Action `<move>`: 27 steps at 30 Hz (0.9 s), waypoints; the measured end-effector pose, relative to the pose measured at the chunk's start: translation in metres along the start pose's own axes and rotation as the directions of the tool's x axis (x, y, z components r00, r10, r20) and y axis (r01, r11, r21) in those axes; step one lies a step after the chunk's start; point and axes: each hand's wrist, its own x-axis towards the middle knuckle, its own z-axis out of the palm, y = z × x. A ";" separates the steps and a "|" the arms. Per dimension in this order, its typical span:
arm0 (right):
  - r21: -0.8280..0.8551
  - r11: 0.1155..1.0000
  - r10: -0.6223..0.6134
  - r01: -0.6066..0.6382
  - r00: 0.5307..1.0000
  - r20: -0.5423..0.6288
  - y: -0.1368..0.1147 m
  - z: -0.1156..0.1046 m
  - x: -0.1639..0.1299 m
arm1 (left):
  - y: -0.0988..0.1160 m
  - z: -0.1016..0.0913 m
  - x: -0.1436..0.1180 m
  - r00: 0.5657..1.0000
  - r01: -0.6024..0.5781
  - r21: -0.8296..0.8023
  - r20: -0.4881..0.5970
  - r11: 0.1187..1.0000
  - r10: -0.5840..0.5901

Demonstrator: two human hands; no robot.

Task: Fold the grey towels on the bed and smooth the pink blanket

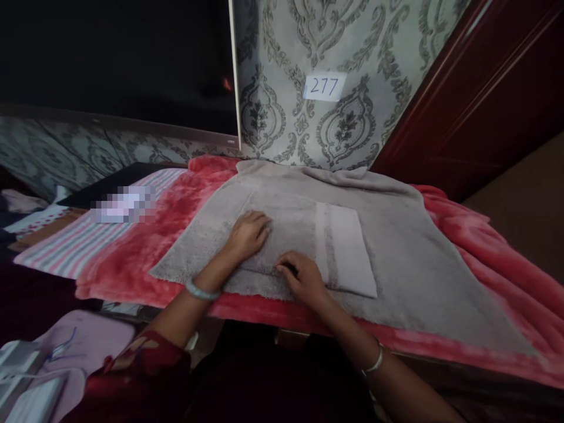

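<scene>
Patterned grey wallpaper (352, 53) fills the back of the scene, with a small paper label (325, 86) reading 277 stuck to it at about 12 o'clock and a dark red door (493, 100) at 2 o'clock. Below it a red fleece blanket (484, 247) covers the work surface, and a large grey towel (409, 252) lies spread flat on the blanket, taking up the middle. On the towel sits a smaller folded cloth (348, 249), pale with a striped band, just to the 3 o'clock side of the hands.

At the towel's near edge, the left hand (247, 234) lies palm down with fingers together, pressing flat and gripping nothing. The right hand (304, 279) rests beside it toward 4 o'clock, fingers curled on a fold of the towel's near edge; whether it pinches the fabric I cannot tell. Each wrist wears a bangle.

At 9 o'clock a striped cloth (74, 247) lies beside the blanket, and a pale pink cloth (88, 341) sits at 8 o'clock.
</scene>
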 end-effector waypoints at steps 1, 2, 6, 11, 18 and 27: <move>0.030 0.998 0.050 -0.050 0.999 0.004 0.001 0.000 0.001 | 0.003 -0.003 -0.012 0.999 -0.035 -0.075 -0.037 0.997 0.033; 0.065 0.993 0.095 -0.095 0.995 0.005 0.001 -0.001 0.002 | 0.007 -0.004 -0.025 0.996 -0.067 -0.147 -0.070 0.987 0.058; 0.173 0.962 0.212 -0.211 0.977 0.013 0.003 -0.002 0.005 | 0.028 0.001 -0.070 0.992 -0.084 -0.274 -0.117 0.958 0.054; 0.236 0.943 0.237 -0.236 0.971 0.025 0.000 -0.002 0.007 | 0.047 0.015 -0.079 0.990 0.071 -0.237 -0.098 0.969 -0.097; 0.262 0.931 0.230 -0.254 0.966 0.120 -0.005 -0.003 0.008 | 0.046 0.022 -0.075 0.985 0.083 -0.294 -0.124 0.952 -0.124; 0.138 0.960 0.247 -0.243 0.969 -0.007 0.006 0.014 0.003 | 0.051 0.024 -0.078 0.987 0.095 -0.215 -0.104 0.972 -0.119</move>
